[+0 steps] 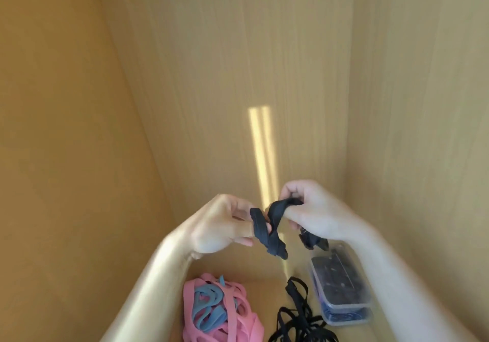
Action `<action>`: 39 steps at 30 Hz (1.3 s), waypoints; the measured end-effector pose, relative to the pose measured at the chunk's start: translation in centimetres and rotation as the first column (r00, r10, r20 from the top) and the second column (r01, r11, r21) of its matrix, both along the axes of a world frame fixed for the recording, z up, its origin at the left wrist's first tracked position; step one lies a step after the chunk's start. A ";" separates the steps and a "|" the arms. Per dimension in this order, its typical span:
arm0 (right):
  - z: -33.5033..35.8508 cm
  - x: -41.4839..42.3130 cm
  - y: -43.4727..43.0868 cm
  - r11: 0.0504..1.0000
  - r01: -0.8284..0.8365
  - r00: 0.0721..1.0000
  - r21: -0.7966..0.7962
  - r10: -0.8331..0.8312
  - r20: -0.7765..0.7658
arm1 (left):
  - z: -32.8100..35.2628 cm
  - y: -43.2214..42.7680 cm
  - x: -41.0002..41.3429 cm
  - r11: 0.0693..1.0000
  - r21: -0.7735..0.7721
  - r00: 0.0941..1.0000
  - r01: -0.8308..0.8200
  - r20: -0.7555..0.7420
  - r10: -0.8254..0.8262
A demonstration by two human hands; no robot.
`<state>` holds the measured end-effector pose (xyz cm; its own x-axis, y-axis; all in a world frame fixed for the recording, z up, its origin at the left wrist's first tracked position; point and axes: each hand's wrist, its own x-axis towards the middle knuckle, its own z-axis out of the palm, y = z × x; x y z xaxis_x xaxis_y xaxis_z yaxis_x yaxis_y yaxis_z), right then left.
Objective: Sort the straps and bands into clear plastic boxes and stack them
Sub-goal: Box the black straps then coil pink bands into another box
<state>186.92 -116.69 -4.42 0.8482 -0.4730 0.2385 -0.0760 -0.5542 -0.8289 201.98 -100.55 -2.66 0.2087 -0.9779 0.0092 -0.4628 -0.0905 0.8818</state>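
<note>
The walls and floor of the compartment are faced in a light wood-grain finish, smooth and faintly satin, on which a streak of sunlight is caught. A matt black woven cloth strap, soft and creased, is shown beside a pile of pink and grey-blue bands of smooth, rubbery, matt look and a tangle of thin black woven straps. The lidded box is of clear, glossy plastic, through which dark contents are seen.
</note>
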 end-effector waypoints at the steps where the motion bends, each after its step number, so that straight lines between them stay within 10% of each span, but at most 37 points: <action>1: -0.2 0.1 0.3 0.994 0.076 0.997 -0.074 -0.077 0.001 | -0.1 -0.1 0.0 0.998 -0.004 0.997 -0.059 0.044 0.059; 10: -1.9 0.3 4.3 0.923 0.087 0.996 -0.375 -0.075 0.046 | -1.9 -2.4 -0.5 0.650 -0.426 0.703 -0.630 0.042 0.710; 14: -3.3 0.9 5.3 0.976 0.031 0.991 -0.216 -0.001 0.135 | -2.2 -2.3 -0.4 0.608 -0.394 0.722 -0.689 -0.438 0.535; 19: -4.7 2.0 5.2 0.890 -0.193 0.960 0.414 0.084 0.267 | -1.4 -1.8 -0.5 0.757 -0.416 0.652 -0.504 -0.758 0.018; 22: -4.8 2.0 3.8 0.803 -0.269 0.953 0.532 0.143 0.265 | -1.1 -0.7 -0.8 0.848 -0.464 0.715 -0.256 -0.682 -0.158; 27: -3.2 1.7 1.6 0.919 -0.270 0.959 0.289 0.230 0.166 | -0.9 0.3 -0.9 0.889 -0.453 0.866 0.069 -0.415 -0.279; 39: -1.8 0.8 1.0 0.985 0.108 0.994 -0.133 -0.106 0.018 | -1.9 0.4 0.1 0.956 -0.202 0.962 -0.212 0.129 0.241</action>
